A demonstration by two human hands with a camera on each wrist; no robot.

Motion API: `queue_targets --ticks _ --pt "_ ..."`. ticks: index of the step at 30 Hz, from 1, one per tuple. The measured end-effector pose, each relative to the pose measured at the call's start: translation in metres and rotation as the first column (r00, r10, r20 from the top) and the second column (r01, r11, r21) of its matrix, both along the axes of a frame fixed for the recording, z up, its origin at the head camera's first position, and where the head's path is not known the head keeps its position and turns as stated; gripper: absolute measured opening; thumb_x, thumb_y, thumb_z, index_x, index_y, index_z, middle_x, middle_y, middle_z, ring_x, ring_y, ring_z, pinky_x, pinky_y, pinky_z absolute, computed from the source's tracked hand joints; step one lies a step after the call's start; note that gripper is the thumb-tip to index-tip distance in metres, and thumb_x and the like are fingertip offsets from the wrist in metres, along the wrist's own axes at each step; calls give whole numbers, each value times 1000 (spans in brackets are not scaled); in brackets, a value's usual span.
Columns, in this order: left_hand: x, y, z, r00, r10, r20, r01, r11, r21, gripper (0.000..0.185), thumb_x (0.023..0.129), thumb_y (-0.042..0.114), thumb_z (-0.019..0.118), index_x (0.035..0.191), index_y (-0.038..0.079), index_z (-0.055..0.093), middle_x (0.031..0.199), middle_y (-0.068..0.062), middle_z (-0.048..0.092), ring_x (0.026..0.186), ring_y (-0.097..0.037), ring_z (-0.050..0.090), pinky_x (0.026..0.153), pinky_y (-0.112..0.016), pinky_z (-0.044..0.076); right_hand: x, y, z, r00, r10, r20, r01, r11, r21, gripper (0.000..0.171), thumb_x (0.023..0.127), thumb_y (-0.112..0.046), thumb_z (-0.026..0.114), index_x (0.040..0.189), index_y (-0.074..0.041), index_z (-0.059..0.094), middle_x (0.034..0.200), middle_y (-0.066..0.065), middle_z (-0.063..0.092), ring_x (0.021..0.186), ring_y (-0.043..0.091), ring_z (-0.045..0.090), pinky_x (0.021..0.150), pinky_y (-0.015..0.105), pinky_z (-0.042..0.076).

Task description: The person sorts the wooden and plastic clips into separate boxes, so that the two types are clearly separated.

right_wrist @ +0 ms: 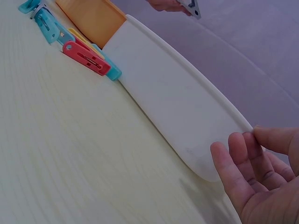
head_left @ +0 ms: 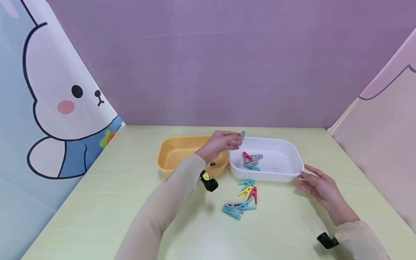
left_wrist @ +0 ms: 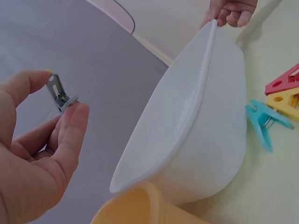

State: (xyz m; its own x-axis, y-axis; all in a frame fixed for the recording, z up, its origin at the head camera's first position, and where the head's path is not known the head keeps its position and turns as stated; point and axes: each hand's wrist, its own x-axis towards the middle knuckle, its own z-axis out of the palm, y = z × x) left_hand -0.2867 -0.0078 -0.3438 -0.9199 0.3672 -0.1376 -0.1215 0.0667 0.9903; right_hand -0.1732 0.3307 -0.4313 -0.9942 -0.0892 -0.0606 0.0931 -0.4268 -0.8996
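My left hand [head_left: 221, 141] is raised over the place where the two basins meet. Its thumb and fingertips pinch a grey clothespin [left_wrist: 57, 92], spread at an angle in the left wrist view. Below is the white basin [head_left: 279, 159], with several clothespins [head_left: 251, 163] in red, grey and blue lying inside at its left. My right hand [head_left: 320, 187] grips that basin's front right corner, the thumb at the rim and the other fingers along the outer wall. In the right wrist view the pinched clothespin [right_wrist: 190, 7] shows only in part.
An orange basin [head_left: 173, 151] stands against the white one on the left, partly behind my left forearm. In front of the white basin, on the table [head_left: 276, 224], lie loose blue, yellow, red and grey clothespins [head_left: 238, 209]. A purple backdrop [head_left: 208, 72] hangs behind the table.
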Motion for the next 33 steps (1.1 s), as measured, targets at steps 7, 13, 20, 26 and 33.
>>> queue_targets --ticks 7,13,20,26,33 --pt "-14 7 -6 999 -26 18 27 998 -56 32 91 23 75 117 5 70 109 -4 70 114 -31 64 100 -40 52 0 -1 0 1000 -9 2 9 1000 2 30 99 3 55 109 -19 72 88 6 72 74 18 71 74 36 62" --pt "-19 10 -8 998 -40 58 44 996 -71 28 91 18 75 114 2 71 106 -8 71 117 -39 61 102 -46 49 -1 0 -1 1000 -3 -3 3 1000 -4 30 100 3 54 109 -19 72 88 6 72 75 18 71 74 36 62" --pt "-25 10 -11 998 -28 54 37 984 -173 28 91 22 75 112 4 72 103 -6 72 112 -34 65 90 -35 57 -2 1 -2 1000 2 -9 -2 1000 4 30 100 3 55 110 -19 72 89 7 72 75 18 71 74 36 61" --pt "-31 12 -17 999 16 50 -5 975 -223 22 90 20 76 103 2 73 96 -10 73 106 -34 68 82 -32 59 -1 0 0 1000 -5 -1 5 1000 -2 29 99 3 55 109 -19 72 88 7 72 74 19 71 74 37 62" --pt "-28 19 -15 998 63 5 -58 953 -296 19 89 15 75 95 -3 73 92 -15 73 91 -30 72 71 -28 61 -2 1 1 1000 -5 10 5 1000 5 30 100 3 55 108 -20 72 88 6 72 75 18 71 74 36 61"
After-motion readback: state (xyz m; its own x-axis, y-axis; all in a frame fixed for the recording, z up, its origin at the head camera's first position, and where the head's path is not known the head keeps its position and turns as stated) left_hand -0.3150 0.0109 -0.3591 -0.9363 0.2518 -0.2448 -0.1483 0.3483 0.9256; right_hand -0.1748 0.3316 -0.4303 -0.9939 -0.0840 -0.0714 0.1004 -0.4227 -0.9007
